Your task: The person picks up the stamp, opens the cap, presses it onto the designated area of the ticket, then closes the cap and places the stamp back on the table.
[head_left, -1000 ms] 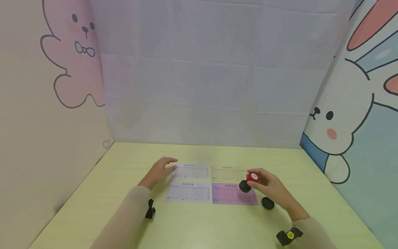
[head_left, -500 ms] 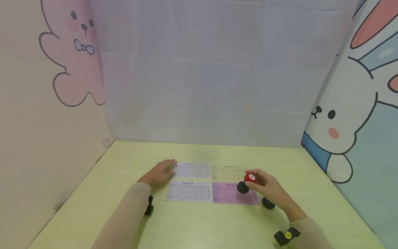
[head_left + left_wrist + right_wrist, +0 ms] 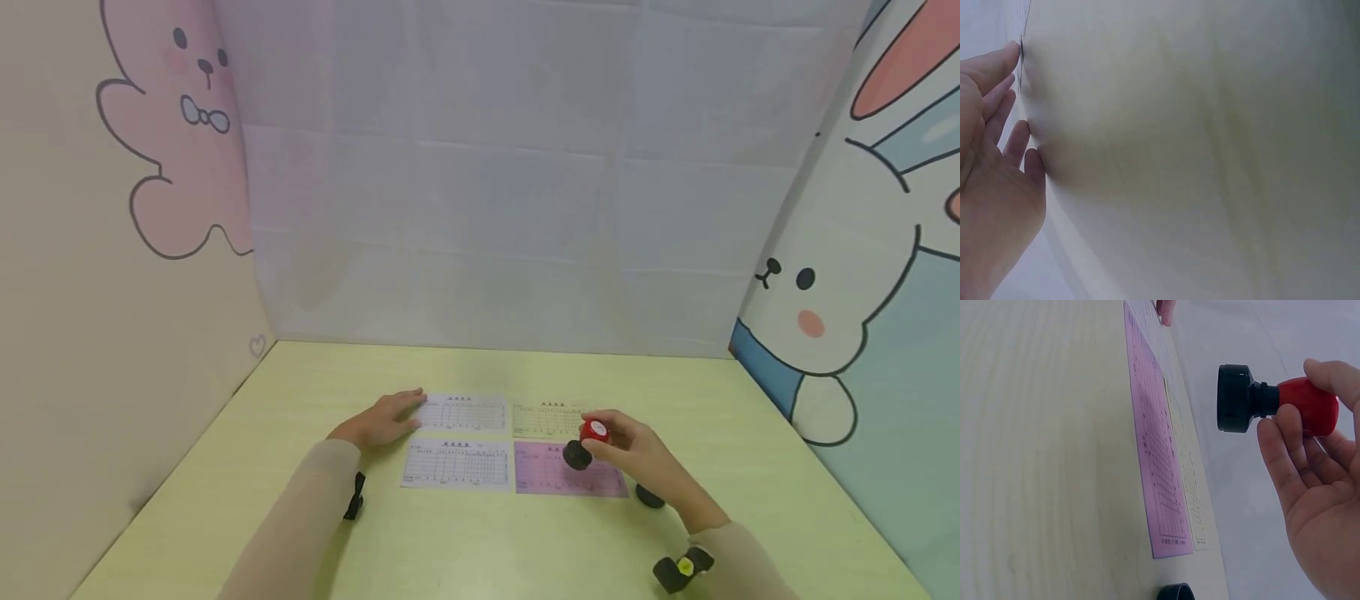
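The stamp (image 3: 1266, 399), likely light and rigid, is aptly gripped by its knob (image 3: 1314, 407) in the right hand (image 3: 641, 456); the left hand (image 3: 378, 420) is held with fingers extended.

Pale beige left sleeve (image 3: 296, 521), long and plain, matching right sleeve (image 3: 753, 568) ending in a cuff (image 3: 714, 536), black block (image 3: 666, 575) beside that cuff, small yellow mark (image 3: 686, 567) on it, slimmer black piece (image 3: 355, 497) across from the cuff along the left sleeve

No legible text: print on pink form (image 3: 1152, 437), three paler forms (image 3: 456, 464) and white label (image 3: 597, 428) of red stamp (image 3: 1266, 398) is too small to read.
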A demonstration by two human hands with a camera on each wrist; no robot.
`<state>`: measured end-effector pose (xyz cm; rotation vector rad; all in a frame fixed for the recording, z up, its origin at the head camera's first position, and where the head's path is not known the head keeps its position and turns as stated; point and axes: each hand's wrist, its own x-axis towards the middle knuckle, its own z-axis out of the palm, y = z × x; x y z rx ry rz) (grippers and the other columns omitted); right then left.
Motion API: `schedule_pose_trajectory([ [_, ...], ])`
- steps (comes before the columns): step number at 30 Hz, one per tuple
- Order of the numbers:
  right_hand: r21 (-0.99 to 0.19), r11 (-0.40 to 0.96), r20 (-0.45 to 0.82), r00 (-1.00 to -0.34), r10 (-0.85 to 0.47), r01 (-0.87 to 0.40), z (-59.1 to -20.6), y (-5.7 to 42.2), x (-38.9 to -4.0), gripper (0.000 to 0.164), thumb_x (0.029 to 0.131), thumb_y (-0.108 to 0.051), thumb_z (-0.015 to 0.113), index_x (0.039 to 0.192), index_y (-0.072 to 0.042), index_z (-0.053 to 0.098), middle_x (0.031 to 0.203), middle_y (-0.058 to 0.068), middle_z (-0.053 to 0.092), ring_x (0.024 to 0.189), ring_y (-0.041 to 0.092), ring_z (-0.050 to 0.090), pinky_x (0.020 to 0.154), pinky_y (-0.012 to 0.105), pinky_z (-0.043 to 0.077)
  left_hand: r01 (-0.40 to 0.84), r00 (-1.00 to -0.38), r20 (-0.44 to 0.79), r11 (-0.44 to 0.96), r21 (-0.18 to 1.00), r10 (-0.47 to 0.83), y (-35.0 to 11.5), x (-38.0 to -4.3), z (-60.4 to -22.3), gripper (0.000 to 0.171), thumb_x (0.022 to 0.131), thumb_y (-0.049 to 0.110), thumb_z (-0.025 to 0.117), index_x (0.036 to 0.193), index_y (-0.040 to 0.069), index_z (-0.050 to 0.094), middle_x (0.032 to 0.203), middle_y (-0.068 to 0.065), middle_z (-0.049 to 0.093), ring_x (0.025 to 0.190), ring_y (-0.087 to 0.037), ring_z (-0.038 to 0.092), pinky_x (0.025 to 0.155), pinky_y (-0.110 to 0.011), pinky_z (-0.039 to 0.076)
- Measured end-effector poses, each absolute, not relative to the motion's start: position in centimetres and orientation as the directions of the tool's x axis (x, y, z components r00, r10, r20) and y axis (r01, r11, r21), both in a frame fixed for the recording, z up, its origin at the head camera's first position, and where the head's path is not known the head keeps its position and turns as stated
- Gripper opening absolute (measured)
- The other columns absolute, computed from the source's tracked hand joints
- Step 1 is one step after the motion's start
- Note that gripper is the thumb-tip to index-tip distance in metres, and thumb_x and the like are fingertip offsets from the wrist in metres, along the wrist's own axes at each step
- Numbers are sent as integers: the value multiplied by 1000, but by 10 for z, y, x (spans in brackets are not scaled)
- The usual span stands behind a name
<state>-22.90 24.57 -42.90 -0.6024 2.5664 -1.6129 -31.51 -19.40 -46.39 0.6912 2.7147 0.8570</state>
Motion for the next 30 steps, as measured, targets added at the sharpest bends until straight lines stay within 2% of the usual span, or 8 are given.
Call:
schedule_pose_trajectory([
  [5,-886,349,170,-914,-367,-305,-425,236,-232,44,95,-22,71,135,-8,58,124,17,63,110,28,65,84,27,56,376,-869,-65,740,558,491,-190,-314,-463,53,105,19,53,152,1,38,161,-19,27,147,-44,19,118,-60,14],
  [11,-864,385,190,-917,-351,-326,-420,220,-243,48,95,-29,72,138,-16,57,127,11,63,109,26,65,83,26,56,366,-878,-72,760,537,473,-187,-312,-461,53,104,17,54,152,1,39,159,-20,30,147,-44,21,118,-58,17],
  [18,-865,354,221,-902,-370,-357,-417,200,-257,47,94,-29,73,137,-15,59,121,7,65,103,22,65,81,28,56,349,-882,-88,767,539,463,-186,-309,-460,53,104,18,55,152,1,40,159,-21,31,147,-45,20,118,-60,16],
  [26,-886,326,201,-907,-370,-329,-421,179,-272,43,93,-33,73,133,-20,62,113,3,68,94,22,65,84,42,57,347,-881,-88,761,548,465,-185,-306,-456,53,104,16,54,152,-1,39,159,-22,29,147,-47,18,118,-60,14],
  [30,-872,356,208,-912,-353,-336,-425,169,-278,46,93,-34,73,135,-19,61,113,2,67,92,20,63,80,36,55,341,-882,-95,765,546,461,-184,-305,-453,53,104,17,54,152,0,38,159,-21,29,147,-46,17,118,-60,14],
])
